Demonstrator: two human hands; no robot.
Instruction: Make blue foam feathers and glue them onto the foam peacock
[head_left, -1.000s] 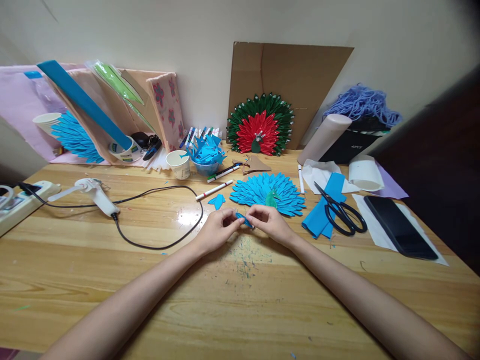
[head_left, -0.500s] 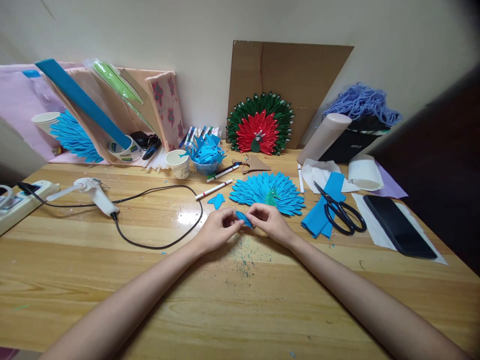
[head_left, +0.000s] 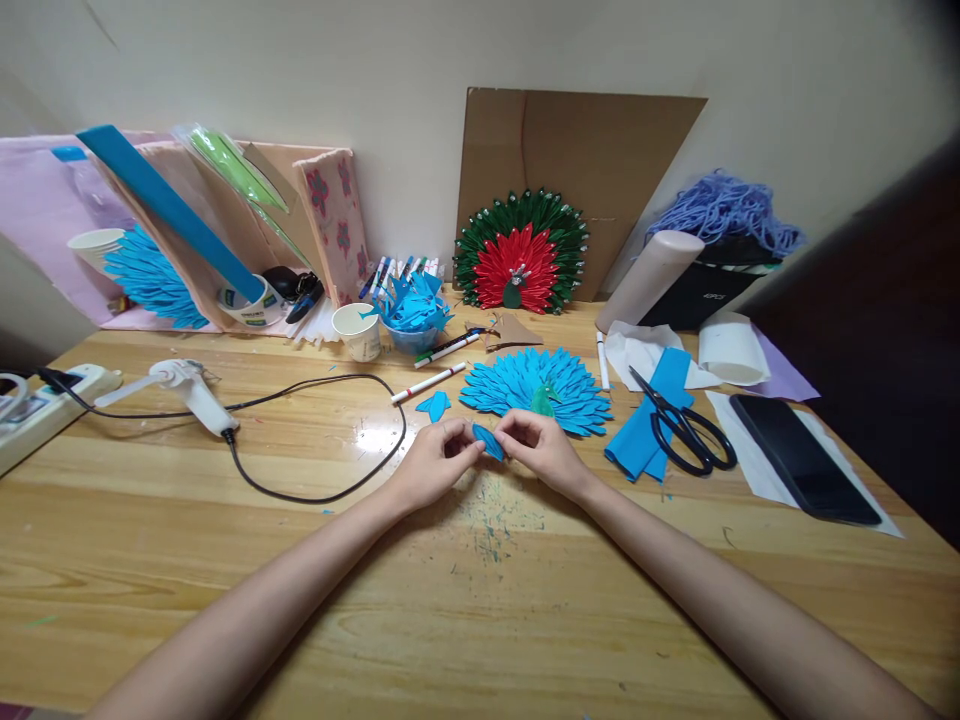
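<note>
A small blue leaf-shaped piece is pinched between both hands above the table. My left hand grips its left end with thumb and fingers, and my right hand pinches the right end. Just behind the hands lies a blue feathered fan shape with a green bird-like piece at its front. Some loose blue pieces rest to the left of it, near a red-and-white marker.
Black scissors lie on folded blue material at the right, beside a phone. A white glue gun with a looping black cable is at the left. Behind stand a paper cup and a bowl of blue scraps.
The whole view has shifted very slightly, with objects a little lower in the picture. Both hands keep their pinch on the blue piece, which looks turned a little.
</note>
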